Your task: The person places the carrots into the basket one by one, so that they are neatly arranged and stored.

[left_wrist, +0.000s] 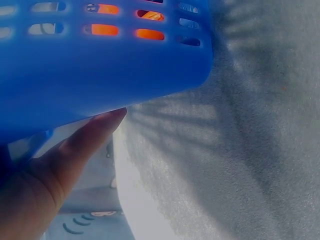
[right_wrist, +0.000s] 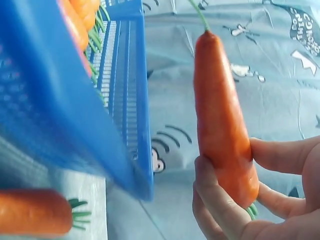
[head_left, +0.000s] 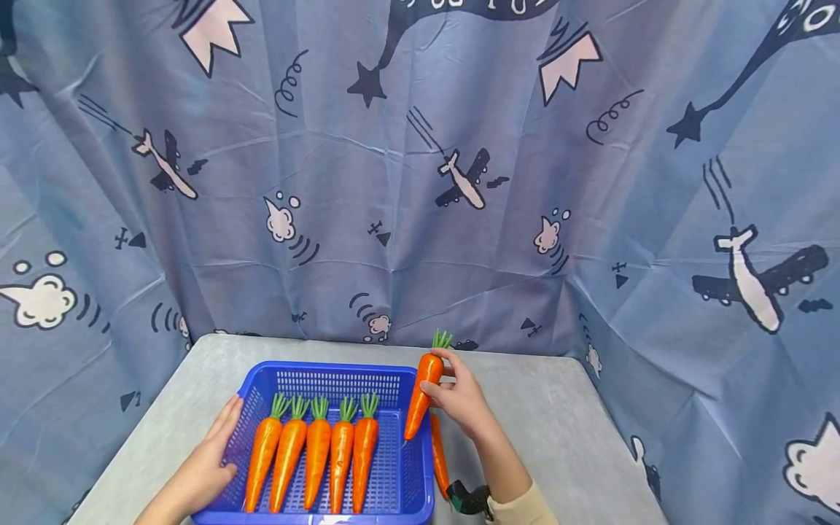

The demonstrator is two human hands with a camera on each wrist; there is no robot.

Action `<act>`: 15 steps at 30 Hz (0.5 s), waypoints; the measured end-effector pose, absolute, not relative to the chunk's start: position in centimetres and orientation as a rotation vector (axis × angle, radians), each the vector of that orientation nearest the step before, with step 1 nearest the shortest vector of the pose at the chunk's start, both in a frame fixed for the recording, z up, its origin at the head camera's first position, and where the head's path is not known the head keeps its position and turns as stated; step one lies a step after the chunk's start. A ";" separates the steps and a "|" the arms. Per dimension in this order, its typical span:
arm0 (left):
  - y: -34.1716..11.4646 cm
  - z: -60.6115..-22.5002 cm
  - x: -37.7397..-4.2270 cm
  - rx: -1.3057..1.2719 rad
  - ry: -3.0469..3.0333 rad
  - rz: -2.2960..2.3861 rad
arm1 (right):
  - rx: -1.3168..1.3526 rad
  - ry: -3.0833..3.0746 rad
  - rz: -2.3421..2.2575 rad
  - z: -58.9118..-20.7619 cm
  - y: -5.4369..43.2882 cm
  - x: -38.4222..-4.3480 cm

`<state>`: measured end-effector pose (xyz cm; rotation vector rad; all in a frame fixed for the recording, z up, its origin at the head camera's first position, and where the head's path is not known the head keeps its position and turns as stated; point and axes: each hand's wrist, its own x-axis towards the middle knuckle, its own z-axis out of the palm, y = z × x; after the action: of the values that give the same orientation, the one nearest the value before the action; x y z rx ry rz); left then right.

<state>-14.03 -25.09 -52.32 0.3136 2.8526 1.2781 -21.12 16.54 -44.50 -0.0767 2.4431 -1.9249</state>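
My right hand [head_left: 459, 394] pinches an orange carrot [head_left: 423, 394] with green stalks between thumb and fingers. It hangs over the right rim of the blue plastic basket [head_left: 415, 503], tip down and stalks up. In the right wrist view the held carrot [right_wrist: 220, 115] is apart from the basket wall [right_wrist: 135, 100]. Inside the basket several carrots [head_left: 317, 456] lie side by side, stalks toward the far wall. Along the basket's left side rests my left hand [head_left: 206, 459], fingers straight; the left wrist view has one finger [left_wrist: 85, 140] right at the basket's edge.
Another carrot [head_left: 440, 456] lies on the grey table [head_left: 538, 423] just right of the basket, partly hidden by my right arm. Behind the table and at its sides hangs a blue curtain [head_left: 394, 219] printed with planes. A dark band [head_left: 467, 499] circles my right wrist.
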 end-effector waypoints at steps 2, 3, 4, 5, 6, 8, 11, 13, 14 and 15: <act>-25.1 -52.2 -14.0 0.316 2.859 1.276 | -0.123 2.437 -1.910 -44.4 15.9 -21.3; -25.1 -52.2 -14.0 0.314 2.863 1.272 | -0.149 2.434 -1.900 -44.3 15.5 -21.3; -25.2 -52.1 -14.0 0.315 2.869 1.268 | -0.176 2.424 -1.894 -44.2 15.1 -21.4; -25.2 -52.1 -14.0 0.319 2.874 1.266 | -0.203 2.417 -1.885 -44.1 14.8 -21.4; -25.2 -52.1 -14.0 0.322 2.879 1.265 | -0.229 2.410 -1.877 -44.1 14.4 -21.4; -25.2 -52.1 -14.1 0.334 2.894 1.261 | -0.285 2.378 -1.869 -44.0 13.6 -21.6; -25.1 -52.0 -14.1 0.330 2.880 1.258 | -0.350 2.318 -1.869 -44.1 12.5 -21.7; -25.0 -51.9 -14.1 0.317 2.858 1.247 | -0.377 2.269 -1.883 -44.3 11.7 -21.7; -25.0 -51.9 -14.1 0.304 2.843 1.240 | -0.385 2.257 -1.883 -44.4 11.3 -21.7; -25.0 -51.9 -14.2 0.286 2.825 1.231 | -0.393 2.242 -1.887 -44.4 11.0 -21.7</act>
<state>-14.18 -25.00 -51.90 0.2860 2.8249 1.2313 -21.71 10.95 -44.44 -0.3932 2.2422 -1.8874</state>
